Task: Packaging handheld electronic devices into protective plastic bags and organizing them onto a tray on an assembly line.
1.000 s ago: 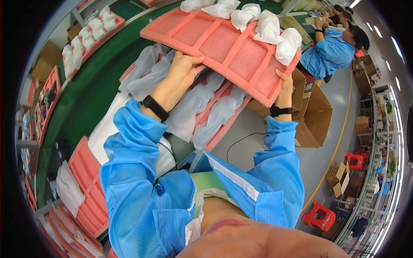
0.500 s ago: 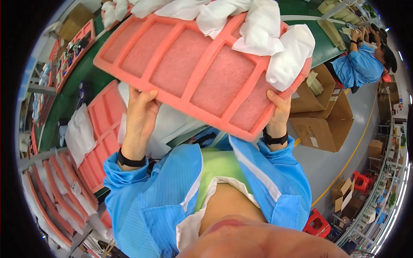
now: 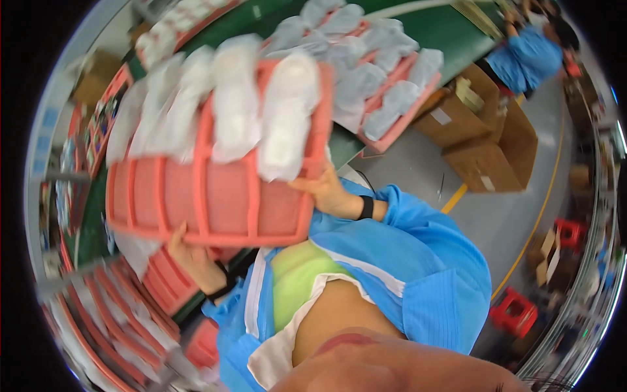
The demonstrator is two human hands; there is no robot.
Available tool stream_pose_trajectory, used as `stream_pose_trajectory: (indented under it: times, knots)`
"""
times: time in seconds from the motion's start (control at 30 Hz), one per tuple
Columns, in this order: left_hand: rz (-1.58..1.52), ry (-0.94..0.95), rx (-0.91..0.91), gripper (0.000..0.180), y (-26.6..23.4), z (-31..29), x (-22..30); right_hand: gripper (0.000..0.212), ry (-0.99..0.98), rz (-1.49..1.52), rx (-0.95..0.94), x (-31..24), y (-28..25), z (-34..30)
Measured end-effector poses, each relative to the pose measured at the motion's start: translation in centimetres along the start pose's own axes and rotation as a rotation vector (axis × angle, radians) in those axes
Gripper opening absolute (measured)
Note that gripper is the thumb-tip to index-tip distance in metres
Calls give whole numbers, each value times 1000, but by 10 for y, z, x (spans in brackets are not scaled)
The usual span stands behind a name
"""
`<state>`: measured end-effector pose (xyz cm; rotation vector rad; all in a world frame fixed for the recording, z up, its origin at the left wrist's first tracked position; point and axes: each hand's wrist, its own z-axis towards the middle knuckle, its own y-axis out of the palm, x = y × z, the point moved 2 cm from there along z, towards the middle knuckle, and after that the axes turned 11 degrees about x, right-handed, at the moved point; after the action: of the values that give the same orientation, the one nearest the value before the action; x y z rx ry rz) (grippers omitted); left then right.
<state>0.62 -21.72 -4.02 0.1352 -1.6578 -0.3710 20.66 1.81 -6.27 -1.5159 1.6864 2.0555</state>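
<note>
A pink foam tray (image 3: 225, 199) with dividers is held up over the left side, slightly blurred by motion. Its near compartments are bare, while several white-wrapped pieces (image 3: 236, 98) lie along its far half; what is inside the wrapping is hidden. My left hand (image 3: 194, 262) grips the near edge, thumb on the front face. At the right end, my right hand (image 3: 328, 191) is closed on the tray's side, just below the last wrapped piece. Each wrist wears a black band.
Beyond the tray, another pink tray (image 3: 410, 108) with wrapped pieces lies on the green table (image 3: 450, 32). Pink trays stand stacked on a rack (image 3: 98, 320) at lower left. Open cardboard boxes (image 3: 496, 157) sit on the floor at right. Farther off, a person in blue (image 3: 526, 59) works.
Both hands have carried the pink tray leftward and levelled it. The tray of wrapped pieces on the table now shows to its right. My body has turned left.
</note>
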Motion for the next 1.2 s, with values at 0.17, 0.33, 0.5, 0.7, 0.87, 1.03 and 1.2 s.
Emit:
stream_pose_trajectory:
  times: [0.17,0.33,0.5,0.7,0.87,1.03,1.2]
  knots:
    - [352,193,119,47,51,-48,21,89,121,84,-3,-8,-15,5]
    - [55,-141,92,48,-98,18,-29,85,120,-53,-100,-15,-2,1]
    - [121,-73,19,24,-104,3,-50,66,421,-493,-180,-60,-30,14]
    - [120,-100,4,25,-69,-8,-39,32,-702,-1553,42,-139,-46,39]
    - [-93,-427,235,38,-38,-13,-29,32,-995,-1924,240,-102,-67,92]
    - [-131,-402,246,64,-42,-20,-28,32,-767,-1908,329,-97,-69,100]
    - [-191,-489,286,70,-59,-10,-41,36,-775,-1861,347,-106,-81,123]
